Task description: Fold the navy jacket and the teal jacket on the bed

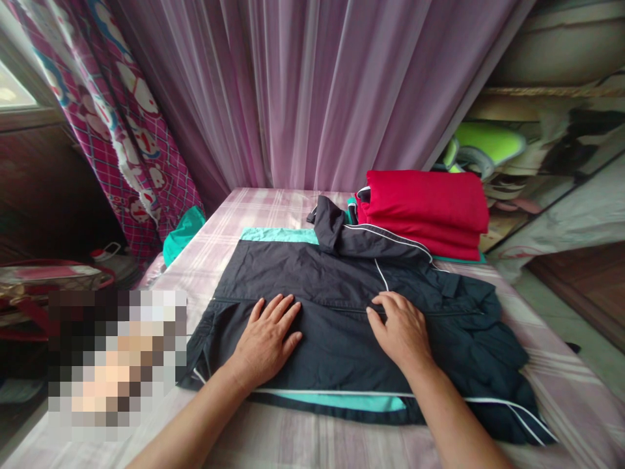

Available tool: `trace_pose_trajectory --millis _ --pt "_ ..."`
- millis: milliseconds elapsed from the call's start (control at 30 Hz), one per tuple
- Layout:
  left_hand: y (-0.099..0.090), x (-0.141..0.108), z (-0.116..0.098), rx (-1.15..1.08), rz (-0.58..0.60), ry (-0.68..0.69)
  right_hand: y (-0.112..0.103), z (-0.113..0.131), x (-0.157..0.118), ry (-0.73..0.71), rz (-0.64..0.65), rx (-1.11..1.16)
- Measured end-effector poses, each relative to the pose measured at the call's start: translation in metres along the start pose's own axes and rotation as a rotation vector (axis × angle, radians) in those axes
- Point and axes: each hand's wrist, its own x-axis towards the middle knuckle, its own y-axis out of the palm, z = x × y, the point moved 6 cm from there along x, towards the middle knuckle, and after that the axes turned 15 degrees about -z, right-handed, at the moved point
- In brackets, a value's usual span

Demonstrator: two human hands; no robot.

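Note:
A dark jacket [332,345] with white piping and turquoise panels lies spread across the checked cloth, its collar end to the right and one sleeve folded over its far side. My left hand [267,339] rests flat on its left half, fingers spread and holding nothing. On the middle-right part, near a zip line, lies my right hand [401,326], its fingers slightly bent and apart, with nothing gripped. Just behind the jacket sits a folded red garment stack [424,208], touching or close to the dark sleeve.
The table's checked cloth [215,218] reaches back to purple curtains [312,91]. A turquoise item [183,236] hangs by the left edge, near a patterned curtain [141,130]. Shelves with a bright green object [488,143] stand at the right. A blurred patch covers the lower left.

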Motion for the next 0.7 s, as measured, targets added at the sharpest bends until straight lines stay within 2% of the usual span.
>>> trace_pose_trajectory --millis 700 --pt "0.0001 0.0008 0.0003 0.004 0.013 0.004 0.0003 0.0007 -0.0006 0.003 0.01 -0.006"
